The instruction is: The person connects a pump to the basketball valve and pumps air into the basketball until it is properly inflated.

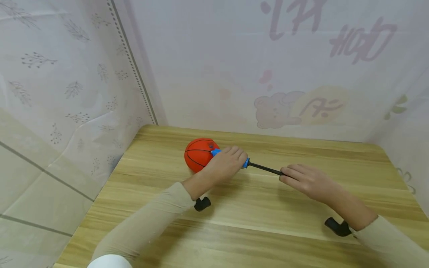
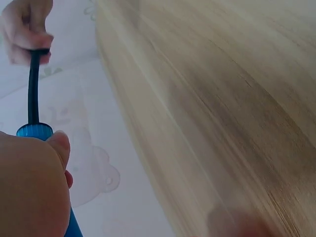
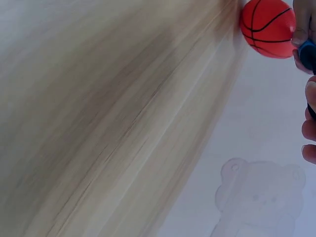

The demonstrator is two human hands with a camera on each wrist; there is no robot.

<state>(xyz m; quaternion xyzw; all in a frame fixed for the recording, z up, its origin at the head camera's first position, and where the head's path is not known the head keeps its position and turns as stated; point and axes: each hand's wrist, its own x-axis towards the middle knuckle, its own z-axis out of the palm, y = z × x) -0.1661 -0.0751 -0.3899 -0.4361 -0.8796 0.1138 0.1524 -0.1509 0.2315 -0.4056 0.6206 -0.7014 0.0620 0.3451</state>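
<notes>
A small red basketball (image 1: 197,155) with black lines sits on the table. My left hand (image 1: 228,163) grips the blue barrel (image 2: 35,130) of a hand pump beside it. The pump's blue tip end reaches the ball's right side; whether it is inserted cannot be made out. From the barrel's other end a black rod (image 1: 264,168) stands well out to the right. At the rod's far end my right hand (image 1: 311,182) holds the dark handle with curled fingers, which hide most of it. In the right wrist view, the ball (image 3: 266,29) appears at the upper right, near the left hand's fingers.
Both hands work above a wood-grain table (image 1: 254,216). Pale printed curtains (image 1: 207,74) hang behind the table and along its left and right sides. A black wrist-worn piece (image 1: 203,204) shows under the left wrist, and another (image 1: 336,227) under the right.
</notes>
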